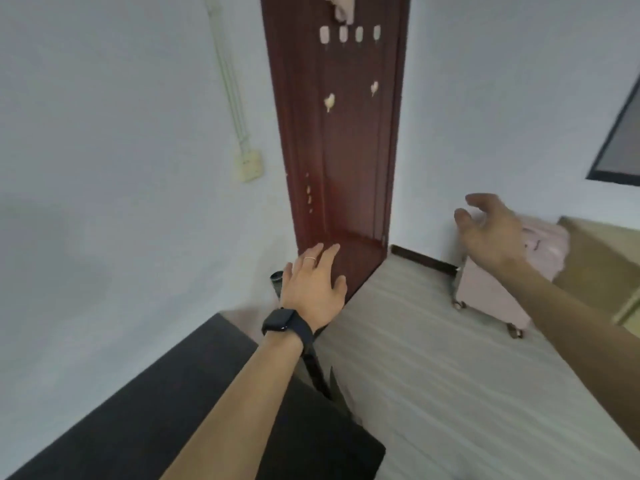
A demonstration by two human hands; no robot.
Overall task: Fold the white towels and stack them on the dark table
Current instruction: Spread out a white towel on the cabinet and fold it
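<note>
Dark table: matte, flat, rectangular; lower left, beside the bed.
Bed: pale striped fabric.
Left hand: fingers straight, spread, holding nothing; black watch on wrist.
Right hand: fingers loosely curled, holding nothing, before a pink case.

pale walls flank a dark red door beside a striped bed.

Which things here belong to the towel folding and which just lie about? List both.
Job: dark table, left hand, right hand; no towel in view.
Lying about: pink wheeled case, striped bed, brown door, cardboard box.
</note>
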